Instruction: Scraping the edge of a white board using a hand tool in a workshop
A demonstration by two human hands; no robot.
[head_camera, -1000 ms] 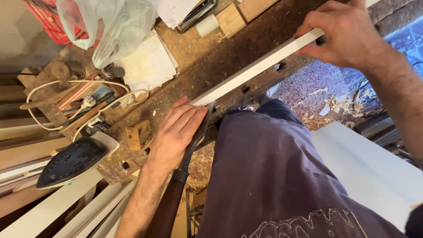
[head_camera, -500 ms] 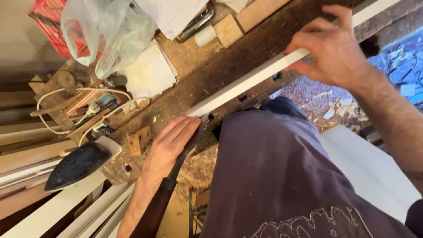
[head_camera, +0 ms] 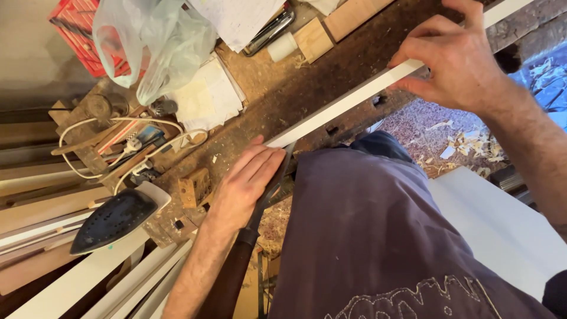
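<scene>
Risk here, as I judge it, lies at the near end of the white strip [head_camera: 354,97]: the left hand [head_camera: 245,186] lies flat, fingers together, on a dark blade with a wooden handle [head_camera: 227,277] whose metal runs up toward the strip's end, and a slip under pressure could send the edge across the strip's face or toward the fingers. A second worry is that the strip might skid along the dusty surface [head_camera: 331,65], since only the right hand [head_camera: 458,62] steadies it, fingers curled over the top and thumb under the near edge in a loose pinch. The strip lies on the surface close to its front edge, its long axis running on a slant from the lower middle of the view up to the upper right corner, with the near end pointing at the left hand and the far end passing out of view beyond the right hand. A clothes iron [head_camera: 112,221] sits well apart at the left, its dark sole turned up.
</scene>
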